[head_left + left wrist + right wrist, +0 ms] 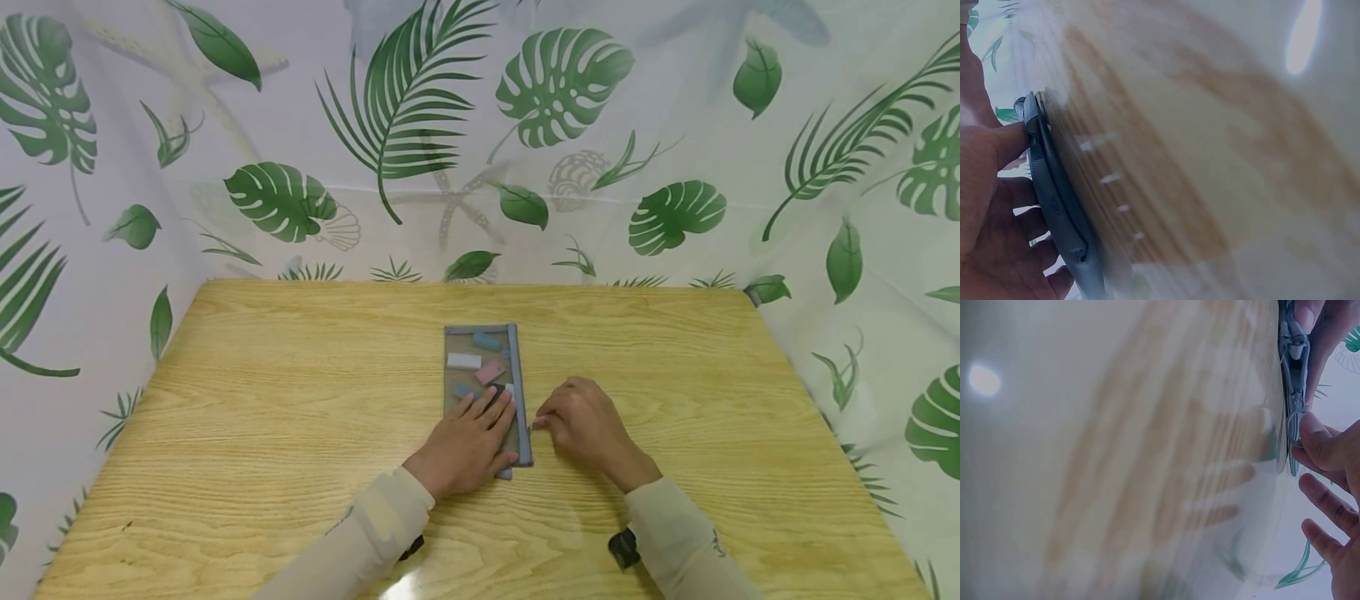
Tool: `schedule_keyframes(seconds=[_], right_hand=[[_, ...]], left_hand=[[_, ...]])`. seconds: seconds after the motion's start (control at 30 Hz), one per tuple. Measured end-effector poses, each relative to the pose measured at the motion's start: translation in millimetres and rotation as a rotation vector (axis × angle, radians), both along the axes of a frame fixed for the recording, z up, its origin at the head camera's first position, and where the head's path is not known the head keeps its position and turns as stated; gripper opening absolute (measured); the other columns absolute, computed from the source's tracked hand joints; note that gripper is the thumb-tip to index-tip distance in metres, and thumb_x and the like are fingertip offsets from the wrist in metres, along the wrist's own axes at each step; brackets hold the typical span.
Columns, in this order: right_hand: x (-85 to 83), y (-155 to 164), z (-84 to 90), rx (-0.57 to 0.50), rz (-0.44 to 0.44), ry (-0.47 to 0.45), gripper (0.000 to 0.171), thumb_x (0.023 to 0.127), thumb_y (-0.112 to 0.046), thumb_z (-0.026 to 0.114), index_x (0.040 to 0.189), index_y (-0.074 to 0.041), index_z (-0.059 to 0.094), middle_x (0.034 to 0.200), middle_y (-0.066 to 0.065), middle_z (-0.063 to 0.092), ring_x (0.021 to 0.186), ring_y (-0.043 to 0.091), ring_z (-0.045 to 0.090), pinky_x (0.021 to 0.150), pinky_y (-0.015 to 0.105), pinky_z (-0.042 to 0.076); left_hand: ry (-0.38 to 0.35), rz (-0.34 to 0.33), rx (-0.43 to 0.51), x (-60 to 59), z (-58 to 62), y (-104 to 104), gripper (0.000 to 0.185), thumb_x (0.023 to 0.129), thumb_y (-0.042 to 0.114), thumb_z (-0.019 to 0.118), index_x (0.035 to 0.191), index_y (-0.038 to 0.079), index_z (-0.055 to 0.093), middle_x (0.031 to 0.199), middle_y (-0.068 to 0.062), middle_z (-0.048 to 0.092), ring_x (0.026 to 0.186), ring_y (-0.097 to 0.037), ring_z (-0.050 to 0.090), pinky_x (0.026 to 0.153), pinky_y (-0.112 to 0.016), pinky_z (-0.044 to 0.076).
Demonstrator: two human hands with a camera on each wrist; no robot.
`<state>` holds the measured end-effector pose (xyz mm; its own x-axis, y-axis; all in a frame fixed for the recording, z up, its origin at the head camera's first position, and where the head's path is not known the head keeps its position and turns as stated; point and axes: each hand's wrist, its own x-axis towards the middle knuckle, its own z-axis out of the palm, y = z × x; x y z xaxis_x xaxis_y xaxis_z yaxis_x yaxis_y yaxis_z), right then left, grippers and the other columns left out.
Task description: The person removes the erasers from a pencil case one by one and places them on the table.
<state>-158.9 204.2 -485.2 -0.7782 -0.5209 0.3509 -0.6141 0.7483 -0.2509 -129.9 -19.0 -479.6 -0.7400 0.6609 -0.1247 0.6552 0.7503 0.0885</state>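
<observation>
While left hand (467,443) presses flat on pouch (486,367), right hand (581,425) pinches zipper pull (1294,428).

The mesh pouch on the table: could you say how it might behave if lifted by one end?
The mesh pouch looks thin and soft, so it would probably sag. The small blocks inside lie loose and might slide. It seems light; the left hand presses it flat.

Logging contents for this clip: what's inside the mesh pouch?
Through the mesh pouch show several small blocks: blue, white, pink. The left hand lies flat over its near end, covering anything there.
</observation>
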Motion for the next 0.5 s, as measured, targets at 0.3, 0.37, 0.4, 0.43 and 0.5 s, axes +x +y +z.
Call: schedule_keyframes(seconds=[0.3,0.37,0.4,0.43,0.5], right_hand=[[-6.4,0.0,2.3,-0.006,0.000,0.011,0.009,0.075,-0.009,0.090,0.076,-0.009,0.081,0.074,-0.001,0.074,0.075,0.019,0.064,0.076,0.040,0.055],[-7.8,0.3,1.7,-0.006,0.001,0.014,0.009,0.075,-0.008,0.090,0.075,-0.009,0.081,0.074,-0.002,0.074,0.075,0.019,0.065,0.076,0.040,0.055],[-8.5,0.3,1.6,-0.007,0.000,0.014,0.009,0.075,-0.008,0.090,0.075,-0.009,0.081,0.074,-0.002,0.075,0.075,0.019,0.065,0.077,0.040,0.055],[-9.1,0.4,1.4,-0.006,-0.002,0.012,0.009,0.075,-0.009,0.090,0.075,-0.009,0.081,0.074,-0.002,0.075,0.075,0.019,0.065,0.077,0.040,0.055],[-10.3,0.4,1.0,-0.003,-0.007,0.004,0.009,0.075,-0.010,0.090,0.076,-0.009,0.081,0.075,-0.002,0.075,0.076,0.019,0.065,0.078,0.041,0.055]], left_hand=[[-0.005,0.004,-0.003,-1.0,0.6,0.2,0.067,0.108,0.048,0.039,0.160,0.005,0.030,0.166,-0.009,0.025,0.154,-0.026,0.019,0.124,-0.044,0.020],[-0.004,0.004,-0.001,-0.9,0.4,0.1,0.067,0.108,0.048,0.040,0.160,0.005,0.030,0.166,-0.009,0.025,0.154,-0.026,0.019,0.124,-0.044,0.020],[-0.003,0.004,0.001,-0.7,0.2,0.0,0.067,0.108,0.048,0.040,0.159,0.005,0.030,0.166,-0.009,0.025,0.154,-0.026,0.019,0.124,-0.044,0.020],[-0.003,0.004,0.004,-0.6,0.0,0.0,0.067,0.108,0.048,0.040,0.159,0.005,0.031,0.166,-0.009,0.025,0.154,-0.026,0.019,0.124,-0.044,0.020],[-0.001,0.005,0.007,-0.5,-0.3,-0.2,0.067,0.108,0.048,0.040,0.159,0.005,0.031,0.166,-0.009,0.026,0.154,-0.026,0.020,0.124,-0.044,0.020]])
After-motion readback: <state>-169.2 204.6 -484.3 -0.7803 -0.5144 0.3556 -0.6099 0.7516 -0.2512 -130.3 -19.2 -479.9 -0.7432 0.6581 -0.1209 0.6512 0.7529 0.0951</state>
